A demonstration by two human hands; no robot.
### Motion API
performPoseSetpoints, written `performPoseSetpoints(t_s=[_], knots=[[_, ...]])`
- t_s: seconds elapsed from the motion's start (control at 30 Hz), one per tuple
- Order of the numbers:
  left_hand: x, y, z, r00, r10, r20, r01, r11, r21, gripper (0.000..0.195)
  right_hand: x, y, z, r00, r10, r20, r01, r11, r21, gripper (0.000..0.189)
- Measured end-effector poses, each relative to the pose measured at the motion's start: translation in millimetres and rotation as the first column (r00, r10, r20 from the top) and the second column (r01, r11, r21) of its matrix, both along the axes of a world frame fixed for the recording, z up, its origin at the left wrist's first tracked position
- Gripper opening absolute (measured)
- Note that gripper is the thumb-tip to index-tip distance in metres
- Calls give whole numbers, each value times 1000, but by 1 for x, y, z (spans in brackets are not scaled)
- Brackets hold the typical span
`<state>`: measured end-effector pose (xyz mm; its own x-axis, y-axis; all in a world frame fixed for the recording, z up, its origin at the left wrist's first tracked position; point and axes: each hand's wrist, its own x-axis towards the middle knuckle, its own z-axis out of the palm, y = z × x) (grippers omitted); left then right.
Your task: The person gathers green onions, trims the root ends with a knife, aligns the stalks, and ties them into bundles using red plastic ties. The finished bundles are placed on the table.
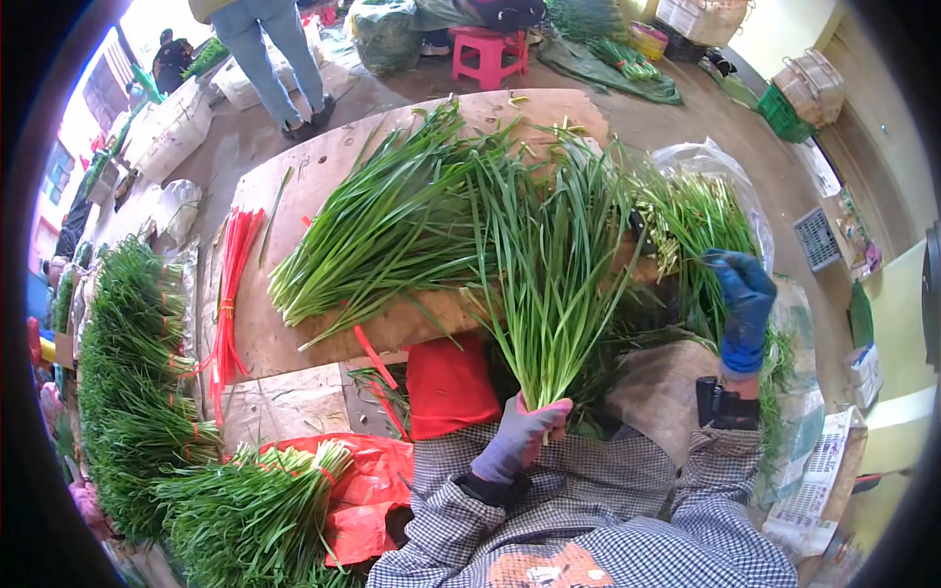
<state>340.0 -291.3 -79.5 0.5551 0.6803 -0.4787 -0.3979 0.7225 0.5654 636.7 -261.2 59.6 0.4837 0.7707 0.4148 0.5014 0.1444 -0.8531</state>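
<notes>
My left hand (523,435), in a purple-grey knit glove, grips the pale stalk ends of a bunch of garlic chives (548,294). The leaves fan out away from me over the edge of a wooden board (294,342). My right hand (744,305), in a blue glove, is raised at the right with its fingers bent. It is beside a pile of chives (706,213) in clear plastic; whether a stalk is between its fingertips cannot be told. Another loose heap of chives (390,228) lies on the board, left of the held bunch.
Red tie strips (234,294) lie bundled on the board's left side. Tied chive bunches (140,389) are stacked at the left, and more (250,507) rest on red plastic (367,470). A person (276,59) stands beyond the board, near a pink stool (490,57).
</notes>
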Motion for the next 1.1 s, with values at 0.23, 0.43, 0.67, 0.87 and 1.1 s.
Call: performPoseSetpoints(t_s=[0.23,0.43,0.67,0.87,1.1], knots=[[9,-4,-9,998,-18,-65,24,997,79,35,-75,-50,-32,917,352,-190,-397,855,-334,14],[8,-8,-3,995,13,-101,6,984,180,40,-135,-30,-95,883,444,153,-301,786,-540,17],[-2,-3,2,1000,-28,13,28,999,-45,33,-107,-28,-108,934,322,152,-247,892,-378,13],[-3,-3,-2,999,-22,24,22,1000,-4,27,-34,-46,-86,993,120,20,-105,928,-358,6],[4,-5,-5,998,-46,-32,48,997,58,29,-83,-59,-90,923,383,42,-324,831,-453,15]])
